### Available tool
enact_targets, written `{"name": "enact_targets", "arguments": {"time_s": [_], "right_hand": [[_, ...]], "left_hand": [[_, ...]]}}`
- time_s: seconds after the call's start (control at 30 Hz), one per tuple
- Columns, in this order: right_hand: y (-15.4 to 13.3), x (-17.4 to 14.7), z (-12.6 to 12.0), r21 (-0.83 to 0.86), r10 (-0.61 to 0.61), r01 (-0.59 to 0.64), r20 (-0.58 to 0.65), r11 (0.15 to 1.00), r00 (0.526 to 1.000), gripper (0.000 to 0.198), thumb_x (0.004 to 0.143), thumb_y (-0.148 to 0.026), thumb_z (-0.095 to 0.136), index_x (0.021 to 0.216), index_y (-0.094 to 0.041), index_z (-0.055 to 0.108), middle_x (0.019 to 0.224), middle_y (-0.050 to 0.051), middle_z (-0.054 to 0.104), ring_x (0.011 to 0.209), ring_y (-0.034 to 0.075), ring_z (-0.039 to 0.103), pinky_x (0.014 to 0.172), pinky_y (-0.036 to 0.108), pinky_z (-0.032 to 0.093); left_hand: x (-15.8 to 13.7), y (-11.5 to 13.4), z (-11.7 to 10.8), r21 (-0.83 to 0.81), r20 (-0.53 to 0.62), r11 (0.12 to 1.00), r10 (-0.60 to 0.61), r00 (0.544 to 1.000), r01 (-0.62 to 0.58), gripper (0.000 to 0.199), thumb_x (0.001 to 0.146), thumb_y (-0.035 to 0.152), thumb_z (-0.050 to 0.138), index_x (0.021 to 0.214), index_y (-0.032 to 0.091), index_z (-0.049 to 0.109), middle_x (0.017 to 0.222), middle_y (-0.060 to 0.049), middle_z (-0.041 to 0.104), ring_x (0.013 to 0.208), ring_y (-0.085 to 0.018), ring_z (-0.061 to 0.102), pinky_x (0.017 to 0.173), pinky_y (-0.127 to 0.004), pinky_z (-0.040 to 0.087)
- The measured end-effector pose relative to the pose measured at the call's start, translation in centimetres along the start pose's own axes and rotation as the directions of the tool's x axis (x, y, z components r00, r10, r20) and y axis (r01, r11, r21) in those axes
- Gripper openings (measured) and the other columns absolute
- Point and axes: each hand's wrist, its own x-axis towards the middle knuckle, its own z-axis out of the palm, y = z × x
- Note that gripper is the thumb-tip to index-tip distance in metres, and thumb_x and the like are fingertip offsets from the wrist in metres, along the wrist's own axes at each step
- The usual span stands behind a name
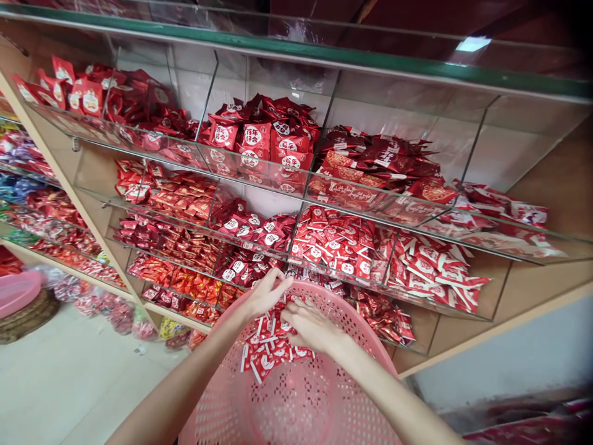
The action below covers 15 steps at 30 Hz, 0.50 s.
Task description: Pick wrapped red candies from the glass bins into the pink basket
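Glass shelves [278, 44] behind, pink basket [222, 395] — red packets [266, 355] just beside right hand [309, 324]

Packets [265, 358] in basket [287, 411], shelves [393, 114] behind

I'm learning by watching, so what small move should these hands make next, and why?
I'd probably have the right hand gather the loose red-and-white packets beneath it: it is already right over them, and they lie bunched toward the far side of the pink basket. The left hand, close by near the far rim, could help.
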Motion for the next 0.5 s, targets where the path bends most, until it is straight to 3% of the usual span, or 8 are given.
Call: {"name": "enact_targets", "arguments": {"time_s": [0.23, 0.5], "right_hand": [[0.1, 0.0, 0.4, 0.002, 0.005, -0.005, -0.083, 1.0, 0.997, 0.014, 0.087, -0.017, 0.052, 0.095, -0.019, 0.063, 0.102, 0.008, 0.06, 0.103, 0.023, 0.054, 0.092, 0.037, 0.043], [0.4, 0.5, 1.5, 0.062, 0.041, -0.031, -0.169, 0.998, 0.985, 0.01, 0.086, -0.018, 0.056, 0.096, -0.018, 0.059, 0.104, 0.008, 0.059, 0.099, 0.022, 0.055, 0.087, 0.034, 0.044]], "left_hand": [[-0.1, 0.0, 0.0, 0.002, 0.005, 1.0, 0.005, 1.0, -0.005, 0.038, 0.083, 0.06, 0.043, 0.086, 0.024, 0.054, 0.089, 0.001, 0.06, 0.085, -0.017, 0.054, 0.082, -0.029, 0.04], [0.0, -0.1, 0.0, -0.003, -0.001, 1.0, 0.004, 1.0, -0.004, 0.037, 0.083, 0.06, 0.044, 0.085, 0.024, 0.055, 0.088, 0.001, 0.06, 0.085, -0.017, 0.054, 0.082, -0.029, 0.041]]}}
